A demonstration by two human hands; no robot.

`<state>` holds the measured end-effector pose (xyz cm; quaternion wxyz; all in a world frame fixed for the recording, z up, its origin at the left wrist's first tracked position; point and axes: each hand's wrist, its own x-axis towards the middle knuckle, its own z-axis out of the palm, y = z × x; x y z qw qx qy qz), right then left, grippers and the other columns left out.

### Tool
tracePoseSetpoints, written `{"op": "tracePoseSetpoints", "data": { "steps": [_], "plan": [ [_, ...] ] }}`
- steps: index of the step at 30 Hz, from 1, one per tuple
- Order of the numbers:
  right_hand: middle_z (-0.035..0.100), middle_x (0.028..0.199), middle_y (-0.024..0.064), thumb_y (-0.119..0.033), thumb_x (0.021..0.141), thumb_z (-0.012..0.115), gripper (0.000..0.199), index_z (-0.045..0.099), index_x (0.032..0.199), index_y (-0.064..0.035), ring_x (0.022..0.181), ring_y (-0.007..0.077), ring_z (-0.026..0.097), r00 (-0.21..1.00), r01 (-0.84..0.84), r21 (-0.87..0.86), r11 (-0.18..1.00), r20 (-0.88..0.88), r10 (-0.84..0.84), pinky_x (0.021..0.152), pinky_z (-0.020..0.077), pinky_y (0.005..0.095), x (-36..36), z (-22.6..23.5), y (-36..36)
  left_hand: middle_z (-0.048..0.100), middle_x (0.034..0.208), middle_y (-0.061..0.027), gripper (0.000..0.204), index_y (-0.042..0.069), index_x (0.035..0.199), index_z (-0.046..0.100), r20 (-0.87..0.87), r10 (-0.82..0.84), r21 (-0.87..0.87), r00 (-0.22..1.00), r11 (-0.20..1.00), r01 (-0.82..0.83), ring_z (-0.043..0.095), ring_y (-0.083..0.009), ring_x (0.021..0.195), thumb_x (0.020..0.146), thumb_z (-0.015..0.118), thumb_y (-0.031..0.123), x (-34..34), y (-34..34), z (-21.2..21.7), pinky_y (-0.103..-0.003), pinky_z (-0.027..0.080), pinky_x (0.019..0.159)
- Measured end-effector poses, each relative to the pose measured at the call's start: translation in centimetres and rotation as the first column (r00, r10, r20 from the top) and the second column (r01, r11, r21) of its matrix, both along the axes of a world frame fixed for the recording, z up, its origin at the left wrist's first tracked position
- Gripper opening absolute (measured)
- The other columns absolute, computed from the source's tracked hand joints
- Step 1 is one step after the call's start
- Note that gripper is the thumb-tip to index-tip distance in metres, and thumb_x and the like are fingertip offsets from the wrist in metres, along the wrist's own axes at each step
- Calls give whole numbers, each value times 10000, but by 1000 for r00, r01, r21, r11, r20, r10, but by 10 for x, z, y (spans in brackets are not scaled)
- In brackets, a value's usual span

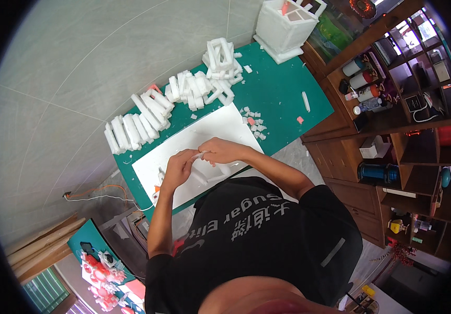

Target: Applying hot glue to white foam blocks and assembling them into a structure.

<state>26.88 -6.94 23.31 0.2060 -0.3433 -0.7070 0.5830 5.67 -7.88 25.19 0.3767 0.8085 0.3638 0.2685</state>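
Observation:
Both hands meet over a white board point(183, 134) on the green table. My left hand point(181, 164) pinches a small white foam piece point(200, 155), its fingers curled in toward the other hand. From the right, my right hand point(221, 150) grips the same piece with bent fingers; its exact shape is mostly covered. Just below the hands, a white foam strip point(223, 170) lies on the board near its front edge. Left of my left hand is a small orange-and-white item point(156, 194), partly hidden by the forearm.
Stacks of white foam bars point(134, 131) and open frames point(220, 57) line the table's wall side. Cut scraps point(257, 125) lie right of the board. A white foam box point(283, 31) stands at the far corner. Wooden shelves point(361, 136) rise at right; a white cable point(105, 197) hangs at left.

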Motion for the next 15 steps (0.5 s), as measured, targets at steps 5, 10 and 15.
{"op": "tracePoseSetpoints", "data": {
  "steps": [5,10,15],
  "plan": [
    [621,743,124,-104,872,504,179,617,886,33,620,186,631,980,-50,-131,990,-196,24,606,509,318,7,-5,16,655,896,-162,160,14,1000,643,23,112,-96,993,989,-109,625,-354,800,860,565,13,-14,5,-2,-385,491,710],
    [585,832,74,16,870,450,322,548,1177,5,751,147,628,890,324,-240,915,-251,-380,714,544,288,12,3,24,610,1167,-173,325,25,1223,551,86,280,68,956,956,-286,617,-324,1007,908,571,101,7,24,14,-367,495,840],
    [555,836,77,-3,896,486,376,463,1271,-2,760,157,620,652,648,-261,715,-294,-698,718,554,298,9,3,28,386,1447,-177,689,57,1471,245,261,464,-72,846,884,-463,528,-300,1182,902,617,167,19,14,7,-404,467,947]
  ]
}}
